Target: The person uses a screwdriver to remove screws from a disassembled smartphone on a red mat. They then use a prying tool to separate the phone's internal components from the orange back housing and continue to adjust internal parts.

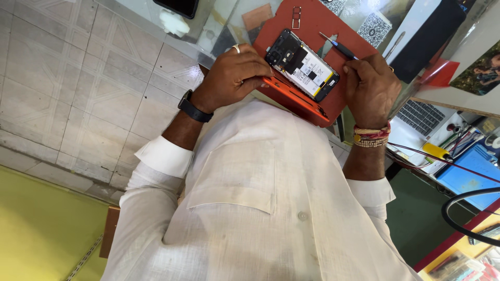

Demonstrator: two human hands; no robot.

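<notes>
orange mat (312, 31) lies at twelve o'clock, with an opened phone (302, 65) on it, back off, battery and board showing. left hand (232, 78), at ten o'clock of the phone, curls narrow around its near edge and an orange cover (294, 99) beneath. right hand (371, 88), at three o'clock, is closed on a screwdriver (338, 48) whose tip points toward the phone's upper edge. a sim tray (296, 17) rests farther up the mat.

Opened phone (301, 65) lies between left hand (232, 75) and right hand (371, 88) — on a mat (312, 26).
</notes>
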